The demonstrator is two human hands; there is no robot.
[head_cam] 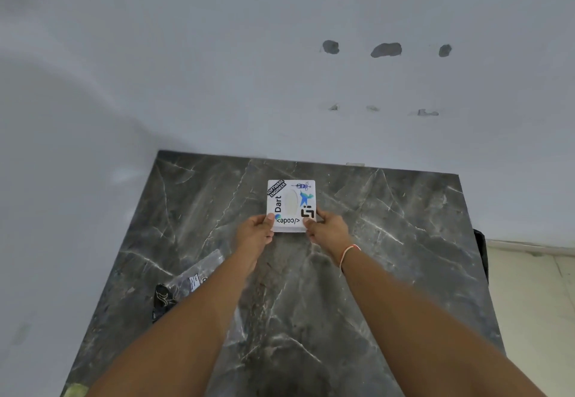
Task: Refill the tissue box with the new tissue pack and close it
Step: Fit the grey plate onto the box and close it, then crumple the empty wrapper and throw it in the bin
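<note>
A white square tissue box point(291, 200) with stickers and an oval slot on top lies on the dark marble table point(389, 241), towards its far side. My left hand point(255, 232) grips the box's near left corner, thumb on the lid. My right hand point(326, 229) grips the near right corner the same way. The lid sits flat on the box. A clear plastic wrapper point(199, 275) with a printed label lies on the table to the left of my left forearm; I cannot tell whether tissues are in it.
A small black item point(161, 300) with a white pattern lies beside the wrapper near the table's left edge. White walls stand behind and to the left of the table. A pale tiled floor point(535, 303) shows past the right edge.
</note>
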